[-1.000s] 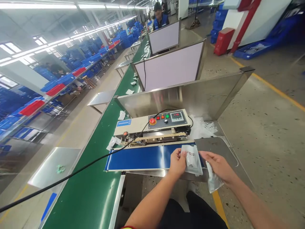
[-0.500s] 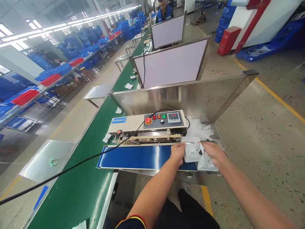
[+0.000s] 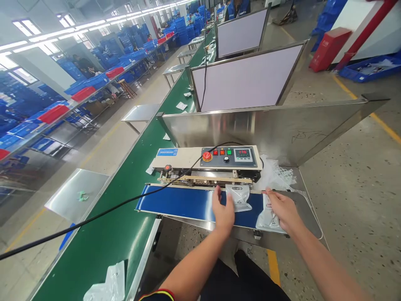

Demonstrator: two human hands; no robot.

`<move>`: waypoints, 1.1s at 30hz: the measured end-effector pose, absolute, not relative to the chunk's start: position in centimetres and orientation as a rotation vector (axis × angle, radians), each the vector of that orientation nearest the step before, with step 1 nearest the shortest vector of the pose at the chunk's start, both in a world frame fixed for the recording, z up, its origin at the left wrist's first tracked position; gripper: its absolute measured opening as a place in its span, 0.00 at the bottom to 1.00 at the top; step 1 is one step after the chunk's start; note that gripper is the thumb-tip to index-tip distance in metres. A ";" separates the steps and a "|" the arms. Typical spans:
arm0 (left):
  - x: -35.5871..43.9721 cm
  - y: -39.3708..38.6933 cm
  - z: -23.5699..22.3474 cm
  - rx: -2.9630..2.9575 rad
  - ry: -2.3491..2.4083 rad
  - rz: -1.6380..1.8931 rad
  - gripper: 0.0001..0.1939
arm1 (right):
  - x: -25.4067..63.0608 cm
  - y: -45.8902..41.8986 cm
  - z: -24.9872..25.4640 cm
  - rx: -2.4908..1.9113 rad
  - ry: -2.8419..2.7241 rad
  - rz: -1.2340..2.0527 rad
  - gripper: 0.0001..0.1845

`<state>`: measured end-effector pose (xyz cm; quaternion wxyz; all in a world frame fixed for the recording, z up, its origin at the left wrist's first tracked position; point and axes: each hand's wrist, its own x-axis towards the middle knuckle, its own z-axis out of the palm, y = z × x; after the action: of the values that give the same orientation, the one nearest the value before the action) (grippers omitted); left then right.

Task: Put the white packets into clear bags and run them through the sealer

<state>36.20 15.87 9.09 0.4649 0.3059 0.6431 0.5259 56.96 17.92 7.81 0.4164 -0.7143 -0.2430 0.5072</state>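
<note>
White pouch point(image 3: 240, 200) on blue belt point(image 3: 181, 202), upper edge beside cream machine point(image 3: 184, 158).
Flanked by the loosely spread left grip point(image 3: 224, 213), contact unclear; farther right, with second pouch point(image 3: 266, 220) pinched in the right grip point(image 3: 284, 210).

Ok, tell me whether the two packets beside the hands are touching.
Apart: the head view shows blue belt between the left packet and right packet.

In front of the beige machine point(image 3: 184, 159), the blue belt point(image 3: 181, 202) carries a white pouch point(image 3: 239, 200). White packets point(image 3: 114, 280) lie along the green belt point(image 3: 120, 234) left of the machine.
</note>
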 end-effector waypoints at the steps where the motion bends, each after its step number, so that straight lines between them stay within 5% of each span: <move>1: 36.3 14.7 9.4 0.854 1.571 1.305 0.28 | 56.5 17.4 8.2 -1.775 -0.533 1.302 0.34; 5: 39.4 12.2 9.1 1.032 1.304 0.987 0.23 | 55.2 15.8 9.6 -1.667 -0.449 1.311 0.39; 8: 42.1 13.0 7.9 0.998 1.185 0.861 0.34 | 56.0 14.7 10.0 -1.605 -0.436 1.249 0.39; 17: 43.4 15.8 6.2 0.731 1.160 0.911 0.39 | 60.2 13.5 8.0 -1.699 -0.431 1.193 0.27; 27: 44.8 20.5 6.2 0.160 1.232 0.743 0.19 | 60.2 17.3 5.3 -1.719 -0.234 1.067 0.18; 33: 43.3 20.5 5.8 0.236 1.282 0.796 0.22 | 59.4 17.5 5.1 -1.706 -0.298 1.136 0.19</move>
<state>43.32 20.48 5.80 0.7224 0.1071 0.5803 0.3604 59.35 17.49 5.15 0.5100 -0.7085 -0.1237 0.4719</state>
